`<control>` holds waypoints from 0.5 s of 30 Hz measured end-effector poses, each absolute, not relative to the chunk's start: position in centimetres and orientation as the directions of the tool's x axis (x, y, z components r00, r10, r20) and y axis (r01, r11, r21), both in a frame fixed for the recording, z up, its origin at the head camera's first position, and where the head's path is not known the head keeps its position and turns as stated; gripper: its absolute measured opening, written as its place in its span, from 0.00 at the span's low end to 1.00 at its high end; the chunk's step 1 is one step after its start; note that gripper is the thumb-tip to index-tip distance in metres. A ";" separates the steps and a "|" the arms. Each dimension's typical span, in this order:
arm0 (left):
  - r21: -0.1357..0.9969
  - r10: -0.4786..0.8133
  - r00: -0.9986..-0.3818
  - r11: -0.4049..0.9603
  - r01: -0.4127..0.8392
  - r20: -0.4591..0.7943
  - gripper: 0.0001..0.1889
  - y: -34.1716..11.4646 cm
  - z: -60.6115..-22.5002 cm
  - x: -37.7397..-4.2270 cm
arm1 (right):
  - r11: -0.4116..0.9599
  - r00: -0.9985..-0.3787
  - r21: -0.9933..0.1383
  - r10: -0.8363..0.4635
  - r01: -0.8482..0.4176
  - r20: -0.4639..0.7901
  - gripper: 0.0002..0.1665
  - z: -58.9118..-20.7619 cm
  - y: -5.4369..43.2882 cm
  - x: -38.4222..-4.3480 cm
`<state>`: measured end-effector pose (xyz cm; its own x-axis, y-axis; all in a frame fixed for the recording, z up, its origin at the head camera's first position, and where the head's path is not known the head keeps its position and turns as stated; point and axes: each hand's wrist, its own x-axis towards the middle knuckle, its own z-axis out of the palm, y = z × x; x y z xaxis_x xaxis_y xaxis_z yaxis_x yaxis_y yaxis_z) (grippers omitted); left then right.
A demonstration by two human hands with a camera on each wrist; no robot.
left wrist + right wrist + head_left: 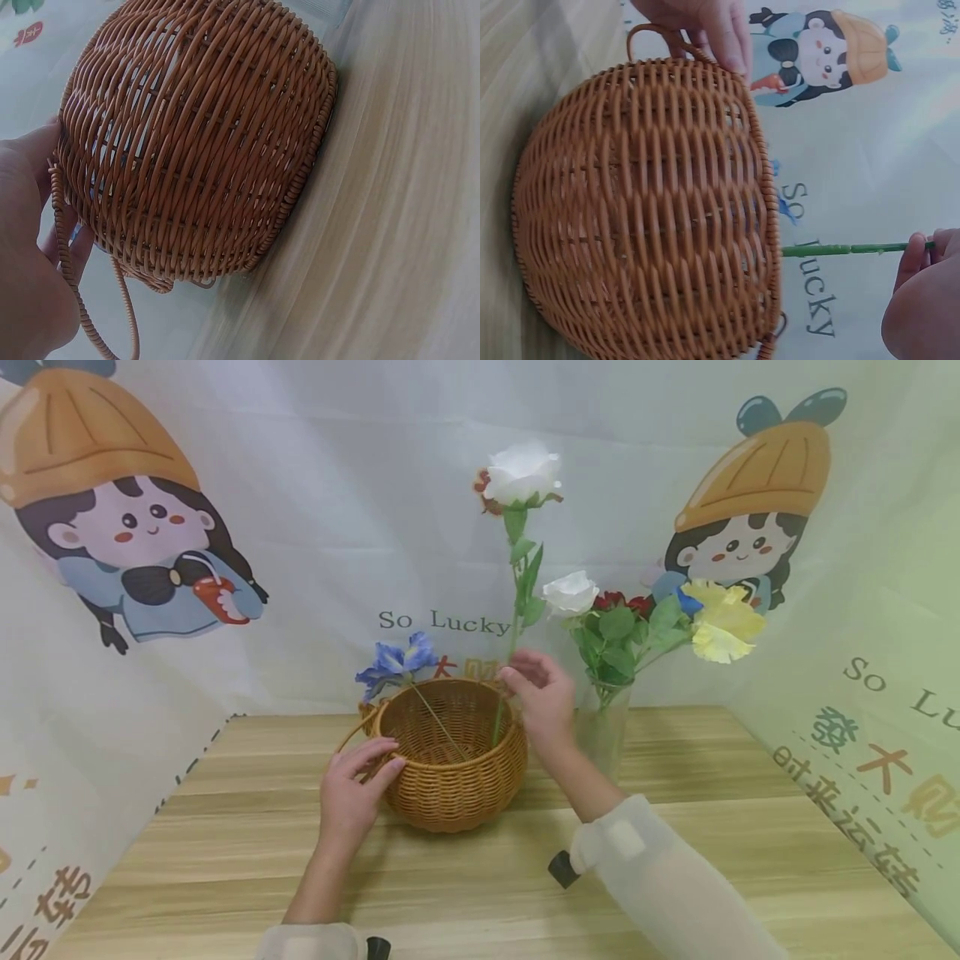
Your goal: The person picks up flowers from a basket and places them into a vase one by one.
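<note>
A brown wicker basket (453, 793) stands on the wooden table. My left hand (351, 789) holds its left rim, thumb and fingers around the edge; the left wrist view shows this hand (30, 247) beside the looped handle (67, 259). With my right hand (543, 702) I pinch the green stem of a white rose (522, 472), which stands upright above the basket's right side, its lower stem inside. In the right wrist view the stem (825, 250) runs from the fingertips into the basket. A blue iris (397, 664) leans inside the basket, its bloom over the back left rim.
Right of the basket, a clear vase (603, 735) holds a white rose (572, 593), dark red flowers (622, 602), a yellow flower (723, 618) and a bit of blue. Behind the table (225, 827) hangs a printed cloth (337, 527) with cartoon figures.
</note>
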<state>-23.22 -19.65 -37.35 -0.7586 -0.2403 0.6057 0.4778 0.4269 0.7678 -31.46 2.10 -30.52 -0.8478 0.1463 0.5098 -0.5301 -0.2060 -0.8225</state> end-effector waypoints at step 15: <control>0.770 -0.235 -0.764 0.428 0.473 0.601 0.11 -19.6 -37.3 -23.1 | -0.179 -0.823 -0.813 0.262 -0.554 0.504 0.11 -28.6 6.4 -31.5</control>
